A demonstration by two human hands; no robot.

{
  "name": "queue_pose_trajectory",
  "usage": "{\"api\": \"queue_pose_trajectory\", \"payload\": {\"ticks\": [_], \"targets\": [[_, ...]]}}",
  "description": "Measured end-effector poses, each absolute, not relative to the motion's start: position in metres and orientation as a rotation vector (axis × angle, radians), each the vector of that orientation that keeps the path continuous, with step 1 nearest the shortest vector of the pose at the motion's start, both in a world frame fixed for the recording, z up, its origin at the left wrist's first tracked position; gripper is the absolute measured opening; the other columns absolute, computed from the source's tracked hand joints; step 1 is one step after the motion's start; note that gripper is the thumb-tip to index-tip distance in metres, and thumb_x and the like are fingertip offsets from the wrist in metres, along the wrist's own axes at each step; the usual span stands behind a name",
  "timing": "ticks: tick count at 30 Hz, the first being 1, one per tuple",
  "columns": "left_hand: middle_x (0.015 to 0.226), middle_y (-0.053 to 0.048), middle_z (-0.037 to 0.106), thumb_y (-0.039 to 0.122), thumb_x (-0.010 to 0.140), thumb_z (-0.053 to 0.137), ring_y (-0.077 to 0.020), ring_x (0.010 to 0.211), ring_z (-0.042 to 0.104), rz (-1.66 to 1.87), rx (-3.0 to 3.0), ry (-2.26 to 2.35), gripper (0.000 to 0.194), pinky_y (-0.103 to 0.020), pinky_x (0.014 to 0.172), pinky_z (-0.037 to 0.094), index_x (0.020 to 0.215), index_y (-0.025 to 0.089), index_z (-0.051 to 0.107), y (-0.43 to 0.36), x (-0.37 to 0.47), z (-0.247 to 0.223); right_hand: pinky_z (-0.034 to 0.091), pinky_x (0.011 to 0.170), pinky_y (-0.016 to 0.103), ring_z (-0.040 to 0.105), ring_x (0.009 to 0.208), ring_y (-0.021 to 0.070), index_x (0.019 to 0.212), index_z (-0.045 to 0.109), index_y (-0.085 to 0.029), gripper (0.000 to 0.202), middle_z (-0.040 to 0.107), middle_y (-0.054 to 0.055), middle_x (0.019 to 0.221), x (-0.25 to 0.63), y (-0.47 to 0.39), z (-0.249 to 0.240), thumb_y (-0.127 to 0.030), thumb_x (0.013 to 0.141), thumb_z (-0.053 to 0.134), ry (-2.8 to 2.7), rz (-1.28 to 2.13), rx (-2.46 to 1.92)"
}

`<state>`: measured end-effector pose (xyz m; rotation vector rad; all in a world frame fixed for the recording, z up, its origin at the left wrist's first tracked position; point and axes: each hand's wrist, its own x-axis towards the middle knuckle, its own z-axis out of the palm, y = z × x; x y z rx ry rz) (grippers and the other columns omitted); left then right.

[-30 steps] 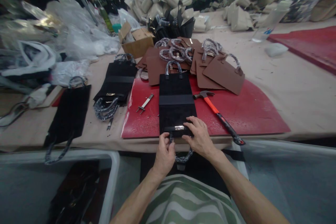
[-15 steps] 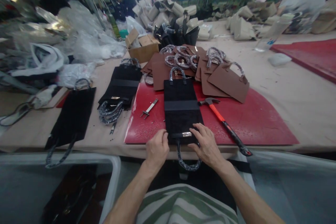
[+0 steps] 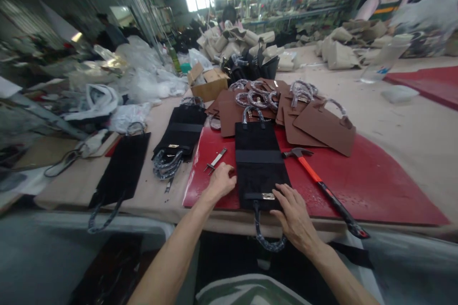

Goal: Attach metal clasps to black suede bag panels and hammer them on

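Note:
A black bag panel (image 3: 263, 176) lies flat before me, with a metal clasp (image 3: 268, 196) near its front end. Plastic-wrapped handles extend from both ends; the near handle (image 3: 270, 246) hangs over the table edge. My right hand (image 3: 296, 219) rests at the panel's front right corner, fingers spread beside the clasp. Just off the left edge is my left hand (image 3: 222, 181), its fingers loosely bent and apart, with nothing visible in them. Beyond its knuckles lies a pronged metal tool (image 3: 216, 159). A claw hammer (image 3: 322, 186) with an orange and black handle lies right of the panel.
Under the panel is a red board (image 3: 386, 186). Brown bag panels (image 3: 315, 126) with wrapped handles are piled behind it. More black bag pieces (image 3: 181, 128) lie left. A cardboard box (image 3: 209, 83) stands farther back. Bins sit below the table edge; a person (image 3: 382, 5) is at far right.
My left hand has moved forward along the panel's left edge, closer to the pronged tool. My right hand stays by the clasp. The camera view has tilted up and shifted left.

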<state>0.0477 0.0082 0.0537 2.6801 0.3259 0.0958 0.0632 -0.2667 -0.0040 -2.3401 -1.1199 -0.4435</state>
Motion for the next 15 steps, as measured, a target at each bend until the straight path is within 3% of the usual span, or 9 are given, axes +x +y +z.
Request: {"api": "queue_pose_trajectory", "payload": {"ticks": [4,9,15], "targets": [[0.095,-0.009,0.065,0.020,0.092,0.050,-0.0199,0.088,0.064,0.125,2.737,0.362,0.018,-0.029,0.079,0.050,0.088,0.018,0.067,-0.004,0.047,0.054,0.039,0.106,0.059,0.043,0.134,0.0369,0.139,0.048,-0.020,0.043,0.052,0.016,0.142,0.068,-0.264,-0.011,-0.037,0.100,0.047,-1.109,-0.519,-2.315],[0.097,-0.009,0.065,0.018,0.092,0.050,-0.0202,0.090,0.064,0.147,2.773,0.313,0.015,-0.029,0.079,0.049,0.089,0.018,0.065,-0.007,0.049,0.048,0.042,0.103,0.059,0.047,0.131,0.0379,0.136,0.050,-0.020,0.042,0.054,0.016,0.138,0.073,-0.264,-0.015,-0.041,0.100,0.045,-1.118,-0.551,-2.270],[0.101,-0.008,0.063,0.034,0.098,0.049,-0.0197,0.091,0.062,0.252,2.762,0.329,0.021,-0.029,0.077,0.047,0.097,0.019,0.063,-0.006,0.049,0.042,0.044,0.100,0.061,0.050,0.127,0.0381,0.132,0.051,-0.019,0.040,0.056,0.017,0.135,0.078,-0.265,-0.017,-0.042,0.100,0.046,-1.103,-0.552,-2.209]]}}
